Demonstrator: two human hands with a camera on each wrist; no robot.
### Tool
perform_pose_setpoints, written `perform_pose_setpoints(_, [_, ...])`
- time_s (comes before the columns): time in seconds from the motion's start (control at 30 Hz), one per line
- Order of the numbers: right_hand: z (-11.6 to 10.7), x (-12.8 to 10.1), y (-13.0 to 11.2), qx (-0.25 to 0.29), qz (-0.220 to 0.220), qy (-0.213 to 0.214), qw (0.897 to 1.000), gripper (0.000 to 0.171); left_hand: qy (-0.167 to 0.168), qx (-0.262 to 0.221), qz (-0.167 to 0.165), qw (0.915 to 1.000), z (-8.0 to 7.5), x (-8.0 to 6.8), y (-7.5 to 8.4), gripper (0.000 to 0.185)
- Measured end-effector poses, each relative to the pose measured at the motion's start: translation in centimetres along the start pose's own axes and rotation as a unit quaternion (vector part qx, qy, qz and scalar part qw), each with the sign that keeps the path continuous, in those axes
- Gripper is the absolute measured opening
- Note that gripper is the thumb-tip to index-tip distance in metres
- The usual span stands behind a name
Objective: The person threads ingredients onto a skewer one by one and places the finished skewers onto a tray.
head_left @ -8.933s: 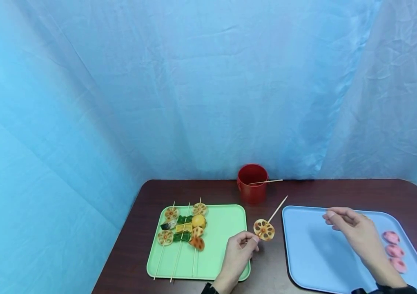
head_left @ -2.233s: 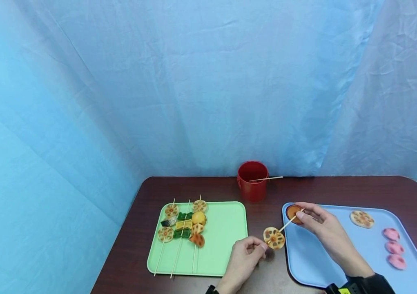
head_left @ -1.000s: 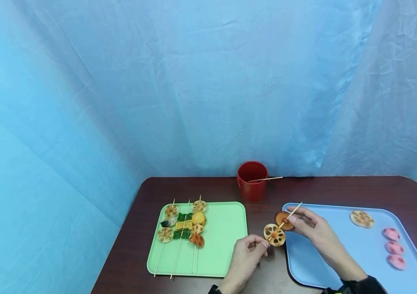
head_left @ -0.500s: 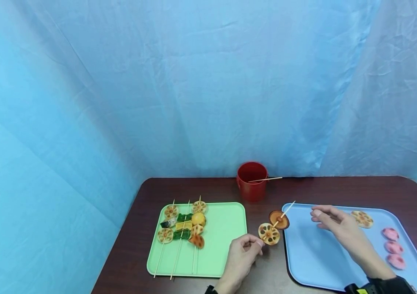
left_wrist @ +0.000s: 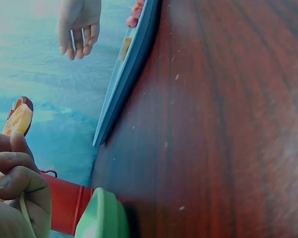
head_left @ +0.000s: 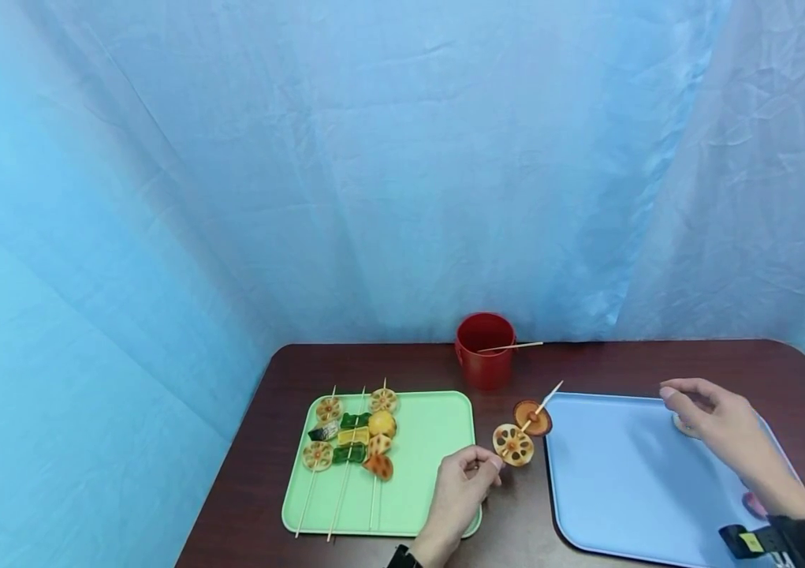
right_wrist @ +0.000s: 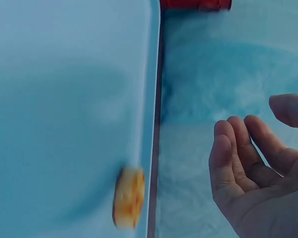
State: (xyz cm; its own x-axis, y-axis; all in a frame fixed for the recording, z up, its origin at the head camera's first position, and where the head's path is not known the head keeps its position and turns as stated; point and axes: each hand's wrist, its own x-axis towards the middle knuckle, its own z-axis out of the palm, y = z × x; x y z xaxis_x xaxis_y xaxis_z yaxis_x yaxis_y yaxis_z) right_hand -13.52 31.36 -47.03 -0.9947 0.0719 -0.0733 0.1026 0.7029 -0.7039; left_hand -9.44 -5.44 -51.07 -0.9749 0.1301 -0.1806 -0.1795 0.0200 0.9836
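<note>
The left hand (head_left: 460, 480) pinched a thin wooden skewer (head_left: 542, 402) carrying two slices beside the blue tray (head_left: 622, 481). Farther off, the right hand (head_left: 717, 422), fingers spread, hovered above a round lotus slice (right_wrist: 128, 197); a centred pinch seemed best.

Red cup (head_left: 486, 350), green tray (head_left: 430, 442) with three finished skewers (head_left: 352, 442).

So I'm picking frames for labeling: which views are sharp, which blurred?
Head view: sharp, evenly lit, skewer crisp. Right wrist view: motion-smeared lotus slice, right hand fairly clear. Left wrist view: left hand close and soft, table grain streaked.
</note>
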Motion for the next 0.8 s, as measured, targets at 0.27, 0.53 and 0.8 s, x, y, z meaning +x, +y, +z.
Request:
perform_pose_setpoints(0.27, [-1.3, 0.8, 1.4, -0.093, 0.009, 0.042, 0.995, 0.056, -0.001, -0.004, 0.011, 0.9999, -0.2, 0.1, 0.1, 0.015])
perform_pose_setpoints(0.53, [-1.7, 1.6, 2.9, -0.166, 0.015, 0.028, 0.986, 0.039, -0.004, -0.012, 0.010, 0.9999, -0.2, 0.1, 0.2, 0.015])
perform_pose_setpoints(0.8, [-1.5, 2.3, 3.8, -0.222, 0.059, -0.058, 0.971, 0.058, -0.002, -0.007, -0.006, 1.0000, -0.2, 0.0, 0.4, 0.013])
